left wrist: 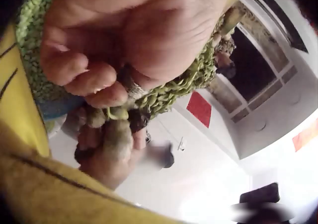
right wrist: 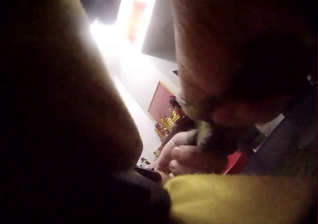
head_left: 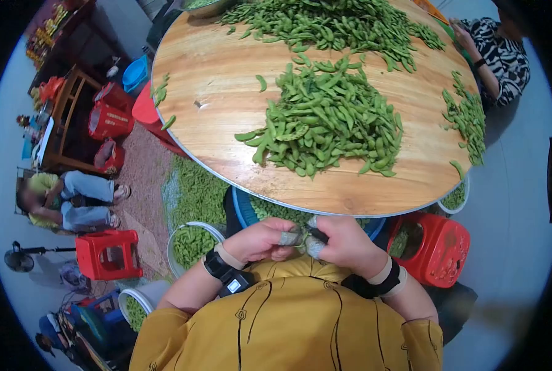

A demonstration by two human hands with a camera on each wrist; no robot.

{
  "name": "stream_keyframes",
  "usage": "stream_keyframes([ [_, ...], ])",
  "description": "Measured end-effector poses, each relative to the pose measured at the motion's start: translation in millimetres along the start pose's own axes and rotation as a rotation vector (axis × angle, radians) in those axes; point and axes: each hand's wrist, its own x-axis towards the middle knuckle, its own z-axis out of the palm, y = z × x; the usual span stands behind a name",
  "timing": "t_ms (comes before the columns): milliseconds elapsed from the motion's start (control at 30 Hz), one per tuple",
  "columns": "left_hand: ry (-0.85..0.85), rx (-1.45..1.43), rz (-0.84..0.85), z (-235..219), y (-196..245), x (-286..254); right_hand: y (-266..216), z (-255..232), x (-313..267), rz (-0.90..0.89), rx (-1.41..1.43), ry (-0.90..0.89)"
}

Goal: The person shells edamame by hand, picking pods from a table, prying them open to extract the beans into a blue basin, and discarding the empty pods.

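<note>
Both hands meet over the lap at the table's near edge, with grey wrappings on several fingertips. A green edamame pod is pinched between them, mostly covered by fingers. My left hand grips it from the left with thumb and forefinger, its other fingers curled in the left wrist view. From the other side my right hand pinches the pod; the right wrist view is dark here. Just beyond the hands, partly under the table, a blue basin holds shelled green beans.
On the round wooden table lies a pile of edamame pods, with a larger heap behind. A white bucket of pods stands left, a red stool right. One person sits across the table, another at far left.
</note>
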Motion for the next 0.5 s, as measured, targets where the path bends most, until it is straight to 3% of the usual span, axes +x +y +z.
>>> stream_keyframes([
  [33,-0.005,0.009,-0.007,1,-3,5,1,2,-2,-0.081,-0.255,0.034],
  [100,0.359,1.283,0.291,11,-4,13,-5,8,-9,-0.030,-0.348,0.055],
  [133,0.375,1.531,0.306,19,2,10,-7,8,-11,0.029,-0.435,-0.019],
  [233,0.470,1.523,0.302,24,16,-17,-13,-10,-10,0.048,-0.499,-0.133],
  [333,0.849,1.614,0.309,-4,12,-60,-27,-33,3,0.124,-0.119,0.101],
  [367,1.007,1.766,0.149,-3,13,-76,-25,-39,8,0.118,-0.117,0.102],
  [433,1.147,1.887,-0.116,-35,-8,-103,-19,-48,17,0.080,-0.271,0.137],
  [500,1.053,1.942,-0.342,-49,-20,-126,-22,-55,19,0.031,-0.249,0.065],
])
